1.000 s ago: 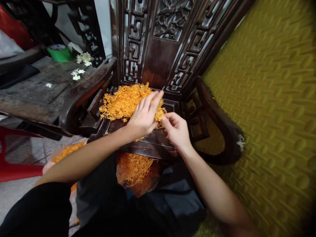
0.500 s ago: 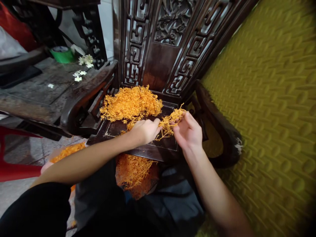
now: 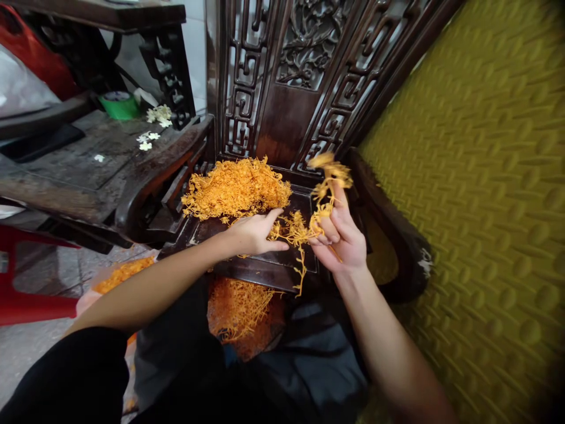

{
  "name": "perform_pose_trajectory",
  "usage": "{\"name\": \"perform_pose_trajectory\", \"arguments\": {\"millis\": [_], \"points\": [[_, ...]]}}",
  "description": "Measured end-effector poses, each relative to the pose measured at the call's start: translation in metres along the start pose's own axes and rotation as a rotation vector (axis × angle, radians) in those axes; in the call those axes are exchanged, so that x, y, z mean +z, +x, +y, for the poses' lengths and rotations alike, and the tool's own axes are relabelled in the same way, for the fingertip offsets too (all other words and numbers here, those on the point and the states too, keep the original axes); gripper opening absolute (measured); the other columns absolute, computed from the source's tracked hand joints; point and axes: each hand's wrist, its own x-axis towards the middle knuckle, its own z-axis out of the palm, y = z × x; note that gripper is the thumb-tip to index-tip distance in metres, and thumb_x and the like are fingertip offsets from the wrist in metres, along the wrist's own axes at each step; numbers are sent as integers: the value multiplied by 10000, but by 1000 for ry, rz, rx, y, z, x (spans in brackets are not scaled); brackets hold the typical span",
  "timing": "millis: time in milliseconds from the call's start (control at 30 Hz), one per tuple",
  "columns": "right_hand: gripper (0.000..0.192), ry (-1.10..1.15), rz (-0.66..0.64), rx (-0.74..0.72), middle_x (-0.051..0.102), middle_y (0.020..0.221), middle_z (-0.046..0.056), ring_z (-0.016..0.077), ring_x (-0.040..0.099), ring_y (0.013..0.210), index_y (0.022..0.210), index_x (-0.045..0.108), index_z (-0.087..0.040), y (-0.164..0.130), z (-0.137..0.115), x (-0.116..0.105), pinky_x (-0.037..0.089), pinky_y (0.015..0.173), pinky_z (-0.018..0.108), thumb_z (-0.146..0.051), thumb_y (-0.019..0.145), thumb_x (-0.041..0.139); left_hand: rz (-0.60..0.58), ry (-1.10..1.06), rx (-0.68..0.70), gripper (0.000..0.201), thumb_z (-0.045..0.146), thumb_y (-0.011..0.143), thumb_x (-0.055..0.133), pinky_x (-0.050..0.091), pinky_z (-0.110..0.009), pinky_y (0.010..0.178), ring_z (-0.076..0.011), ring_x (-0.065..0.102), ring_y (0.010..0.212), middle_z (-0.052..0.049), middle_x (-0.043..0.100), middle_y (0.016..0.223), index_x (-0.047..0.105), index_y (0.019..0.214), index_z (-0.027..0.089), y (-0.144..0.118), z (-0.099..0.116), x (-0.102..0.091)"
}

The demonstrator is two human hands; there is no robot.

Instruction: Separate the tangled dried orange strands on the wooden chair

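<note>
One large heap of fine, stringy orange strands (image 3: 238, 188) is lying at the centre of the frame, on the dark, polished wooden seat (image 3: 265, 272) of an armchair; a carved, dark wooden chair back (image 3: 289, 112) is rising behind it, probably serving as a stop for loose pieces. One smaller bunch of knobbly orange strands (image 3: 296, 232), right of the heap, is stretching between the hands, one tail dangling past the seat's front edge. Right hand (image 3: 344, 238), centre right: its fingers are curling round the bunch while one finger is pointing up, blurred strands draping over it, perhaps so that the ends are hanging free. Left hand (image 3: 253, 232), centre: it is spreading, thumb and forefinger parting, strands showing in the gap; no firm grip is showing. Lower centre: a second mass of thin orange strands (image 3: 241, 306) is resting below the seat, seemingly within easy reach; its container is hard to tell. Upper left: a green roll of tape (image 3: 120, 107) and small white flowers (image 3: 145, 141) are lying off to the side, seemingly out of the hands' way.
</note>
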Motion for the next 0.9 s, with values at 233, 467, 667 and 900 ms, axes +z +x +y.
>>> {"name": "perform_pose_trajectory", "arguments": {"millis": [233,467,667,900], "points": [[614,-45,47,33,259,488,-113,99,216,405,1415,543,-386,1,1,-9,266,380,210,-350,827,717,38,-162,40,1320,672,698,759,379,-528,1162,-413,267,1534,-312,137,1666,21,1637,110,-1,-35,-30],[385,-83,8,32,320,502,-109,76,241,422,1136,643,-281,7,17,5,266,409,201,-437,812,782,232,-454,232,759,493,896,643,481,-428,1067,-268,573,1322,-192,585,1441,362,1526,178,2,3,-24],[265,-306,-42,11,374,529,-98,64,259,447,991,620,-244,9,24,2,196,440,203,-451,877,740,277,-259,161,160,326,918,582,512,-349,916,-173,677,933,-40,749,1011,676,942,198,1,3,-29],[340,-726,-266,89,536,515,-39,99,420,459,844,658,-188,5,24,1,334,493,243,-506,953,606,376,78,210,270,201,919,509,480,-394,982,-221,640,1126,-68,690,1221,664,1140,213,-4,-6,-38]]}}
